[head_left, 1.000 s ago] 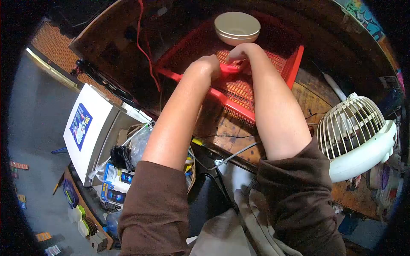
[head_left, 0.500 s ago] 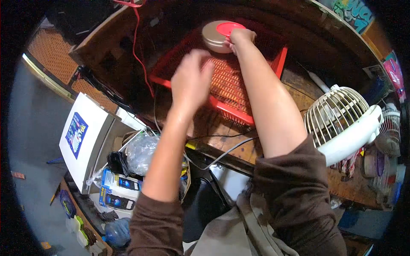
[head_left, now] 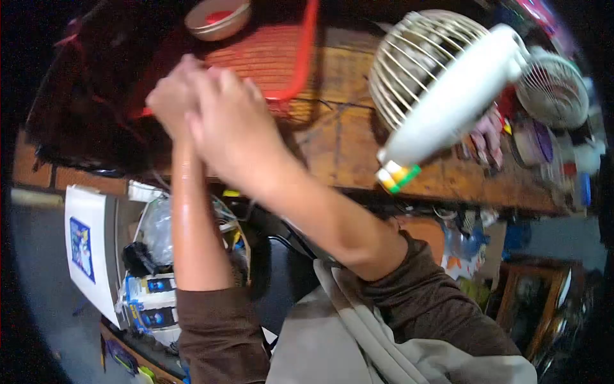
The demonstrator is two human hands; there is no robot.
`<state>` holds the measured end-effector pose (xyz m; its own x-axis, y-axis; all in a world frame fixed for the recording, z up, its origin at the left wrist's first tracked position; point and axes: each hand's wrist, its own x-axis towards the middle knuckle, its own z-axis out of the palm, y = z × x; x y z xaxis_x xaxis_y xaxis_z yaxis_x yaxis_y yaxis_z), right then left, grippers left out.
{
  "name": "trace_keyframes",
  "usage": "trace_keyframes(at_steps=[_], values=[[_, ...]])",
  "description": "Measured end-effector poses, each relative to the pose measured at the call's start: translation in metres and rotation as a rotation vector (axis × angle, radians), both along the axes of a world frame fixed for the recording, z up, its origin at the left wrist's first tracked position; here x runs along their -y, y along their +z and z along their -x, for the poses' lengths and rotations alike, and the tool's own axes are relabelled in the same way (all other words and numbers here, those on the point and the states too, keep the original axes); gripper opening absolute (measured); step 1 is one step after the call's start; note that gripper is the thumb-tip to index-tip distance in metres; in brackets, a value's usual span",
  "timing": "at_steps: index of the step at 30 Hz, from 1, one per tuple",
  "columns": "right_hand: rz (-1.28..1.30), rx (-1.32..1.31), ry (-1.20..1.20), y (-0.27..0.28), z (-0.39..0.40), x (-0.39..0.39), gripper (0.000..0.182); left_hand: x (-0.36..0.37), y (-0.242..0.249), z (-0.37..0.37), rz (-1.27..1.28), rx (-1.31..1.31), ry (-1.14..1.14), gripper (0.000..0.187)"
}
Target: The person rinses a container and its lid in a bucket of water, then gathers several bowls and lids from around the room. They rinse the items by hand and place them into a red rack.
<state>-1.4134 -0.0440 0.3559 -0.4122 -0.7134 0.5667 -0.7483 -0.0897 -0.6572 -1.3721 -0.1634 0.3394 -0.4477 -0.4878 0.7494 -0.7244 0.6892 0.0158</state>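
Observation:
My left hand and my right hand are together over the near left edge of the red basket. They touch each other, the right one lying against the left, and both are blurred by motion. No object shows between them, though the left fingers are partly covered. Beyond the hands, a beige round container with a red piece inside it rests in the basket.
A white fan stands at the right on the wooden table, with a smaller fan behind it. Plastic jars are at the far right. A white box and a plastic bag are at lower left.
My right hand has left the beige container and come to my left hand. The view has turned, so the basket and the fan appear further left and higher.

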Motion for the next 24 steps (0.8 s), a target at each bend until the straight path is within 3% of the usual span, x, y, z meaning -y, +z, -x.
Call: trace_keyframes(at_steps=[1, 2, 5, 8, 9, 11, 13, 16, 21, 22, 23, 24], values=[[0.06, -0.076, -0.05, -0.009, -0.005, -0.017, 0.049, -0.001, 0.002, 0.0, -0.245, -0.144, -0.03, 0.035], [0.124, -0.089, -0.006, -0.021, -0.009, -0.037, 0.049, 0.005, 0.0, 0.0, -0.312, -0.169, 0.038, 0.044], [0.191, -0.107, 0.156, -0.06, -0.014, -0.105, 0.046, -0.002, -0.003, -0.001, -0.145, -0.449, -0.233, 0.019], [0.018, -0.089, 0.299, -0.115, 0.001, -0.176, 0.036, -0.071, -0.01, -0.009, -0.081, -0.581, -0.312, 0.009], [-0.095, -0.102, 0.253, -0.137, 0.009, -0.202, 0.032, -0.106, -0.016, -0.009, -0.024, -0.614, -0.316, 0.008], [-0.226, 0.025, 0.116, -0.171, 0.03, -0.25, 0.022, -0.162, -0.051, -0.016, -0.16, -0.74, -0.402, 0.011], [-0.267, 0.006, -0.074, -0.198, 0.051, -0.29, 0.017, -0.221, -0.08, -0.022, -0.251, -0.63, -0.417, 0.017], [-0.318, 0.009, -0.143, -0.226, 0.09, -0.332, 0.018, -0.296, -0.125, -0.021, -0.446, -0.533, -0.582, 0.018], [-0.367, 0.076, -0.297, -0.277, 0.169, -0.34, 0.029, -0.353, -0.197, -0.001, -0.793, -0.417, -0.595, 0.013], [-0.829, 0.217, -0.403, -0.267, 0.181, -0.325, 0.031, -0.357, -0.208, -0.002, -0.787, -0.417, -0.594, 0.013], [-1.291, 0.359, -0.501, -0.262, 0.19, -0.318, 0.034, -0.36, -0.218, -0.004, -0.954, -0.403, -0.571, 0.011], [-1.286, 0.359, -0.496, -0.29, 0.2, -0.32, 0.034, -0.364, -0.224, -0.003, -1.122, -0.384, -0.543, 0.01]])
